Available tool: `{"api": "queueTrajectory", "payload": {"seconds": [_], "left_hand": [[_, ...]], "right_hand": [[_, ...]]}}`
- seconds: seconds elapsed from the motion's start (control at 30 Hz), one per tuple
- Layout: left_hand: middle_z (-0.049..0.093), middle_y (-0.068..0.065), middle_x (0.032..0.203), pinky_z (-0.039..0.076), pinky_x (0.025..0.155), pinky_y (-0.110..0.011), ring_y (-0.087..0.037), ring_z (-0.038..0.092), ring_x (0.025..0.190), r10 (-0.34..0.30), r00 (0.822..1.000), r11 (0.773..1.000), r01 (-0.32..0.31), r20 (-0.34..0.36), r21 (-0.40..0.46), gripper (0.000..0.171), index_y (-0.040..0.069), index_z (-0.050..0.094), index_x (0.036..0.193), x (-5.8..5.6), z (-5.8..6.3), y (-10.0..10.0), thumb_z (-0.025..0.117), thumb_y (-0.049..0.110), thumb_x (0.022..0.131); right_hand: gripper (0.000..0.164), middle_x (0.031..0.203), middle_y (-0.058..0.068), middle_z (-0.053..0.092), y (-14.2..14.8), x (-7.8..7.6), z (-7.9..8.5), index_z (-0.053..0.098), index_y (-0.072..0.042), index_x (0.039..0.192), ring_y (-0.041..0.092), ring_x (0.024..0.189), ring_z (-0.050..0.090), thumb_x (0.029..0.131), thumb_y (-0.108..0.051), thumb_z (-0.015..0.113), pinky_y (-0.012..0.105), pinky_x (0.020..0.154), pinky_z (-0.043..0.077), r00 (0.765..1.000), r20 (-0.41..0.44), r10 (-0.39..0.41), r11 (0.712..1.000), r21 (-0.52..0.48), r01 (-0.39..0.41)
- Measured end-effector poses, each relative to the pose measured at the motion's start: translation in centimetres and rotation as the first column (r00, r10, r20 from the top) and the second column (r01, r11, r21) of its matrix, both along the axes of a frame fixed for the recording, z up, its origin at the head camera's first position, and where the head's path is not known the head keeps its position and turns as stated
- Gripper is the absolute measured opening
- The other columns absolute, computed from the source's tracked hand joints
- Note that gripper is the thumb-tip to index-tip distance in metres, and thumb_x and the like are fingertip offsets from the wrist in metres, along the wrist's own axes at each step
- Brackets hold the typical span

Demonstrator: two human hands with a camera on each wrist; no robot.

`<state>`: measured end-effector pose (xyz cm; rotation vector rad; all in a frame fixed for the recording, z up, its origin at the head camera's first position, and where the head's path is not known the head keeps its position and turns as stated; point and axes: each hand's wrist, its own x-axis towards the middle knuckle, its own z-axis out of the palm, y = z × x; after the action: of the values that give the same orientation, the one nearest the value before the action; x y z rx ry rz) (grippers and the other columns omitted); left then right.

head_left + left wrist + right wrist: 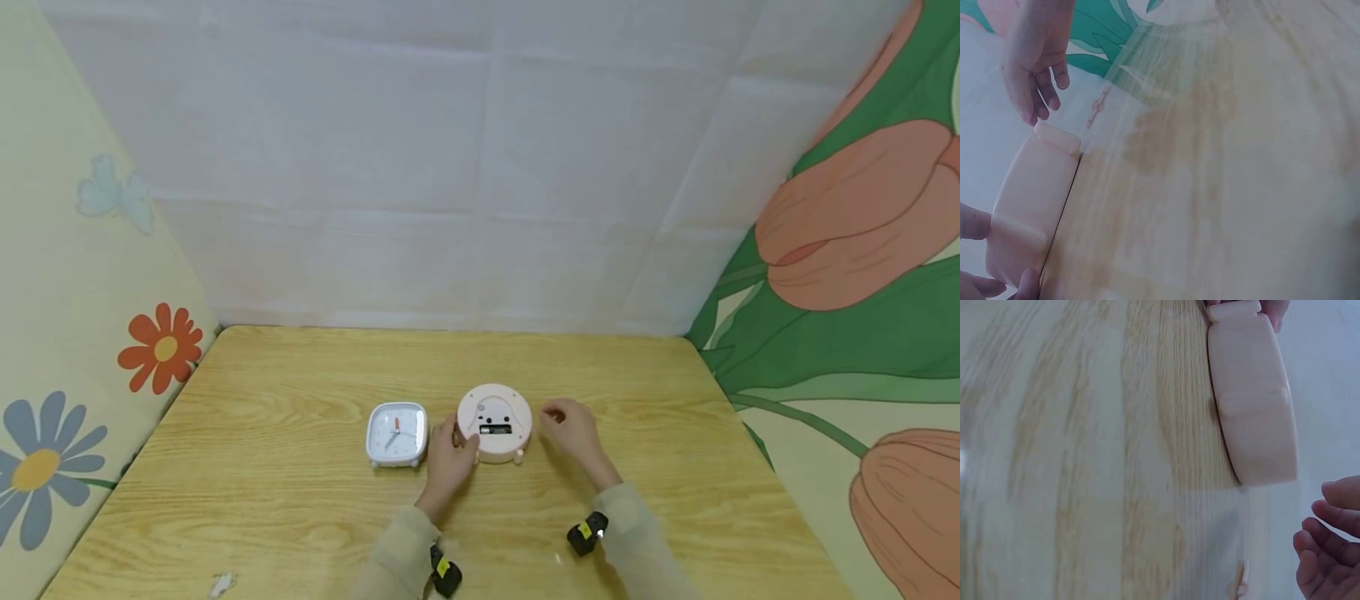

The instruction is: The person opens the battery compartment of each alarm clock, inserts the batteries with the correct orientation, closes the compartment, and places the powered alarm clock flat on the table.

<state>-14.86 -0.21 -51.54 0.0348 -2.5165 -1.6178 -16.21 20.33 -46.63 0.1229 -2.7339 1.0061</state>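
Observation:
A round pale pink alarm clock [517,408] lies face down on the table, its back turned up. In that back is an uncovered battery compartment [496,429] with a dark and silver battery in it. My left hand [448,462] grips the clock's left side, thumb over the rim and fingers at its edge. To the right of the clock, apart from it, my right hand [572,427] hovers with loosely curled fingers and nothing in them. The clock's curved side and small feet show in both wrist views.
A white square alarm clock [397,433] stands face up just left of my left hand. A small whitish scrap or mark [221,585] lies near the front left of the wooden table [300,375]. A white sheet [450,167] hangs behind, with flowered panels at both sides.

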Motion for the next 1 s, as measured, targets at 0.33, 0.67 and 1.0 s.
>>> {"api": "queueTrajectory", "payload": {"seconds": [0.33, 0.67, 1.0], "left_hand": [[0.048, -0.011, 0.086, 0.041, 0.068, -0.033, -0.021, 0.045, 0.077, -0.002, 1.000, 1.000, 0.002, 0.011, 0.013, 0.053, -0.012, 0.048, 0.123, 0.0, 0.0, 0.0, 0.065, 0.012, 0.078], [0.051, -0.013, 0.089, 0.043, 0.071, -0.035, -0.022, 0.047, 0.079, 0.004, 1.000, 1.000, -0.004, -0.008, 0.008, 0.052, -0.012, 0.049, 0.122, 0.1, 0.1, 0.0, 0.065, 0.012, 0.078], [0.050, -0.012, 0.089, 0.041, 0.069, -0.034, -0.021, 0.045, 0.079, -0.002, 1.000, 1.000, 0.002, 0.023, 0.006, 0.054, -0.010, 0.047, 0.124, 0.2, 0.2, 0.0, 0.065, 0.014, 0.080]], "right_hand": [[0.016, 0.088, 0.015, 0.063, 1.5, 0.4, -0.4, 0.066, 0.003, 0.091, 0.029, 0.081, 0.059, 0.078, -0.006, 0.067, 0.042, 0.071, 0.049, 1.000, 0.013, -0.012, 0.996, 0.090, 0.011], [0.023, 0.096, 0.019, 0.061, 3.4, 0.7, -0.6, 0.068, 0.002, 0.095, 0.037, 0.089, 0.057, 0.073, -0.005, 0.070, 0.049, 0.077, 0.047, 0.999, 0.037, 0.020, 0.963, 0.267, -0.029], [0.016, 0.094, 0.017, 0.061, 4.2, 0.5, -1.2, 0.071, -0.002, 0.088, 0.035, 0.087, 0.057, 0.073, -0.007, 0.071, 0.047, 0.075, 0.048, 0.994, 0.113, 0.004, 0.946, 0.322, -0.041]]}}
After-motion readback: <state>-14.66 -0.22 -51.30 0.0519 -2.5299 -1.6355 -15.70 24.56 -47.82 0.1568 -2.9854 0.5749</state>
